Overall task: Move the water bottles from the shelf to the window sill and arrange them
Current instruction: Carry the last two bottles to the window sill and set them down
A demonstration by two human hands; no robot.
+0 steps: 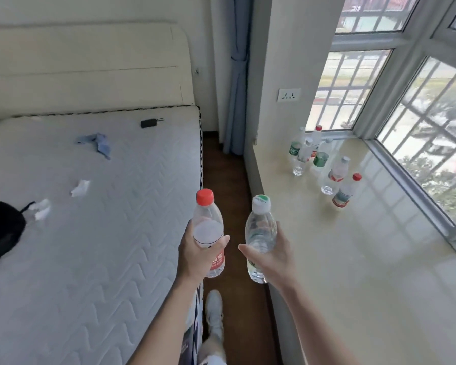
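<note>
My left hand (pixel 195 255) grips a clear water bottle with a red cap and red label (pixel 208 222), held upright over the gap beside the bed. My right hand (pixel 274 255) grips a clear bottle with a white and green cap (pixel 260 230), upright near the edge of the window sill (pixel 353 272). Several water bottles stand on the sill's far part: a cluster (pixel 307 151) near the corner, and two more, one white-capped (pixel 336 175) and one red-capped (pixel 348 191). The shelf is out of view.
A bare mattress (pixel 90 233) fills the left, with crumpled tissues (pixel 81 187), a blue cloth (pixel 98 143) and dark items on it. A narrow strip of wood floor (pixel 229 175) runs between bed and sill. The window (pixel 419 114) borders the sill on the right; my shoe (pixel 215 309) is below.
</note>
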